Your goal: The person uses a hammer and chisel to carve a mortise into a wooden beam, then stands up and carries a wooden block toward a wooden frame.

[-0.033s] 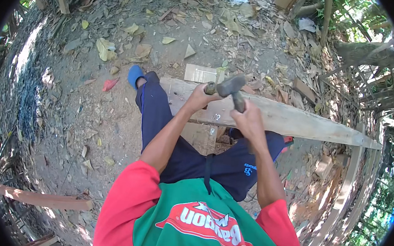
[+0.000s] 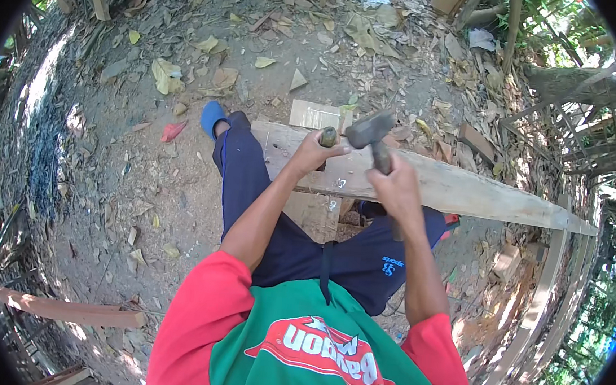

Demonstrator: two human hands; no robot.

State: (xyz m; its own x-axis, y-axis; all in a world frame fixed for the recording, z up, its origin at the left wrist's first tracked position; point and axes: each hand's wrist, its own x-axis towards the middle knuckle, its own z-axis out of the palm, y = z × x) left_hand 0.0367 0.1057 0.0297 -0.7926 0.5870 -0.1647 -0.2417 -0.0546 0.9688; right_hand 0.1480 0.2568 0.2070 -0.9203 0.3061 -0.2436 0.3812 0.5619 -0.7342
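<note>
My left hand (image 2: 312, 154) is wrapped round an upright chisel (image 2: 329, 135); only the round butt of its handle shows above my fingers, and its blade is hidden. Under that hand lies a thick wooden plank (image 2: 460, 186), with a dark cut beside my fingers and small marks on its face. My right hand (image 2: 400, 187) grips a hammer (image 2: 371, 129) by its handle. The metal head hangs just right of the chisel's butt, with a small gap between them.
My legs straddle the plank, whose right end meets a wooden frame (image 2: 555, 248). Dry leaves and wood bits litter the ground. A short wood block (image 2: 476, 143) lies beyond the plank. Another beam (image 2: 67, 310) is at lower left.
The hammer and my right hand have shifted slightly right, and the hammer head has come away from the chisel's butt. My left hand has stayed almost in place.
</note>
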